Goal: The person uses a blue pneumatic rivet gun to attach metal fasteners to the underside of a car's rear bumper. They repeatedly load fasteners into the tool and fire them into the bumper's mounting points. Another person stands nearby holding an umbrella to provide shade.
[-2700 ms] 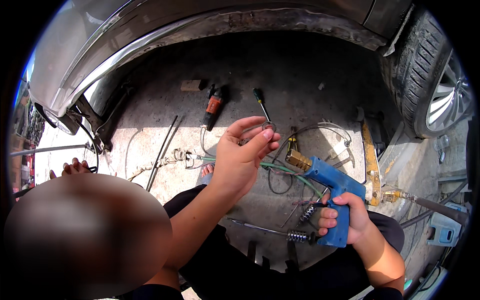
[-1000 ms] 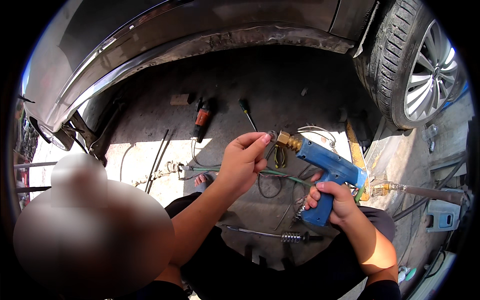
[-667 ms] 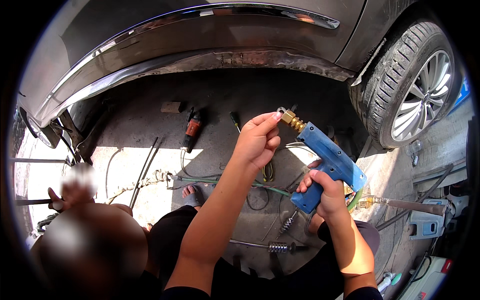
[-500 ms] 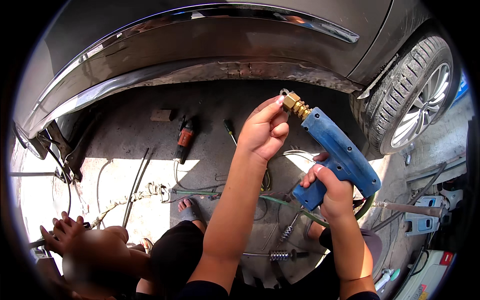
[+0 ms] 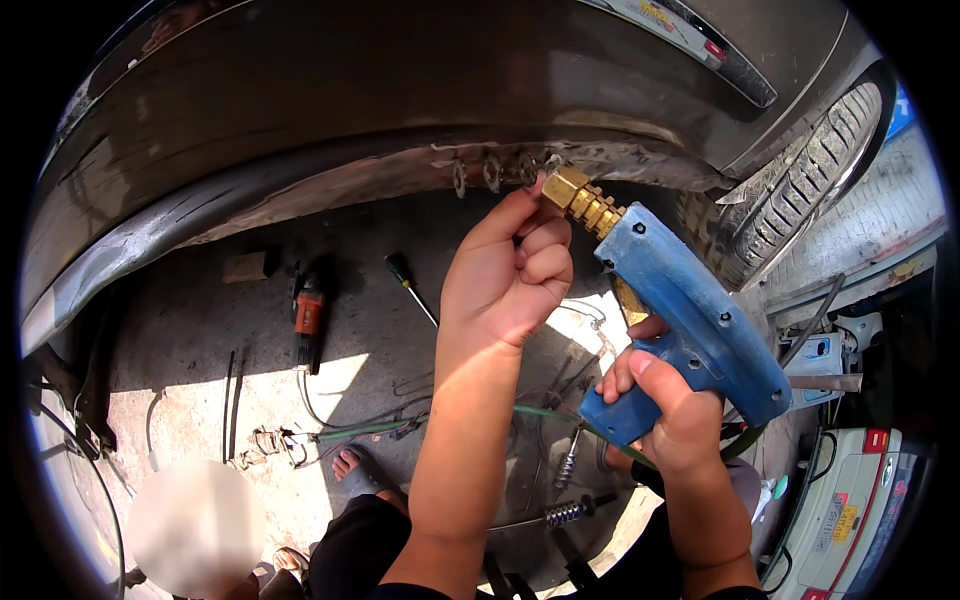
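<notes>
My right hand is wrapped round the grip of a blue spot welding gun, which points up and left. At its front sits a brass nozzle. The fingers of my left hand pinch beside the nozzle tip, on a small metal washer that my fingertips partly hide. The washer is at the car's bare, scraped sill; contact between them is hard to make out. Just left of my fingertips, several ring washers stand out from the sill in a row.
An orange angle grinder, a screwdriver and a wood block lie on the ground. Cables and a slide hammer lie near my legs. A car wheel stands at right. Another person's foot is at lower left.
Both hands have carried the gun and washer up to the sill. My view has shifted toward the car, and the ring washers now show clearly. Both grips are the same.
</notes>
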The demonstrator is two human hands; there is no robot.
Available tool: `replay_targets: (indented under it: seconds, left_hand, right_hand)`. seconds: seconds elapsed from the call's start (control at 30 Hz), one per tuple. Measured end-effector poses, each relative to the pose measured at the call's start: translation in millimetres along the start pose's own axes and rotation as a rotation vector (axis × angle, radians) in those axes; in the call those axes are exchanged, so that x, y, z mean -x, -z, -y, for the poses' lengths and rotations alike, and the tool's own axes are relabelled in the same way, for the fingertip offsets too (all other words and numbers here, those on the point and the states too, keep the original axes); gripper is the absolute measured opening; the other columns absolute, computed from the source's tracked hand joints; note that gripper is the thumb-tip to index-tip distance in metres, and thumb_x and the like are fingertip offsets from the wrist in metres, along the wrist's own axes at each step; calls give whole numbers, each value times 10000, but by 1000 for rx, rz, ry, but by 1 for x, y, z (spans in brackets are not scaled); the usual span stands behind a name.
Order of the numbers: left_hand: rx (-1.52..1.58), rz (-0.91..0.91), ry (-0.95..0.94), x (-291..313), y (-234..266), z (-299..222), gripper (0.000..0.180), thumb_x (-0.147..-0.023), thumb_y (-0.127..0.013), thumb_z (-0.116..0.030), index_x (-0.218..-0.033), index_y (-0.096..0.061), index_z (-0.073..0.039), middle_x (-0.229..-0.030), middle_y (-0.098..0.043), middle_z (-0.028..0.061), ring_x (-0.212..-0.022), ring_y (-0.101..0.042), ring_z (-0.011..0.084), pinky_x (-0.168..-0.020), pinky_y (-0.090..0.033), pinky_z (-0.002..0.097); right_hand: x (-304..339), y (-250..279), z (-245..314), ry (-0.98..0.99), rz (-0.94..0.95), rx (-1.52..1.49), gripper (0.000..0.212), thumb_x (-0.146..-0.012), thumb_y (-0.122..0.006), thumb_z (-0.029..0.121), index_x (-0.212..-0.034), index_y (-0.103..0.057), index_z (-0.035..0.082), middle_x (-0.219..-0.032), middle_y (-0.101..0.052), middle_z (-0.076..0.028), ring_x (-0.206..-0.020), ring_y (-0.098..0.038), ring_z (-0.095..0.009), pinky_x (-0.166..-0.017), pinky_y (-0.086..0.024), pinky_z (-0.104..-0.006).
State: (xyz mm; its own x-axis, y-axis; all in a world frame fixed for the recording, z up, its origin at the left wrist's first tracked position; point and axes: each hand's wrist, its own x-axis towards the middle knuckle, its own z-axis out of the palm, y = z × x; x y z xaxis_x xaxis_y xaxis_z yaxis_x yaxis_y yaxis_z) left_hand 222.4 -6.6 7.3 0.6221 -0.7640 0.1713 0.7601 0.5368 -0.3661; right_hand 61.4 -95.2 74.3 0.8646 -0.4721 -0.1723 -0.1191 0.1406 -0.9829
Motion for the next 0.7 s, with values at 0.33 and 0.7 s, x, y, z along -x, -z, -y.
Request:
replay_targets:
  seconds: [0.33, 0.7]
  left_hand:
    - [105, -63, 23, -2, -5, 6, 77, -938, -517, -72, -863, -518, -57, -658, -320, -51, -504, -216, 49, -398, -159, 207]
    - [-71, -44, -73, -10, -1, 9, 113, -963, -497, -135, -997, -573, -58, -788, -530, -14, -495, -278, 40, -379, -207, 174]
  right_hand:
    - [1, -7, -3, 17, -81, 30, 241, -812, -520, 60, -1049, -503, 17, -688, -517, -110, -630, -534, -219, -681, -477, -370]
    - [3, -9, -1, 41, -65, -91, 187, -831, -548, -15, -1016, -526, -25, -703, -560, -88, -633, -578, -177, -643, -482, -312]
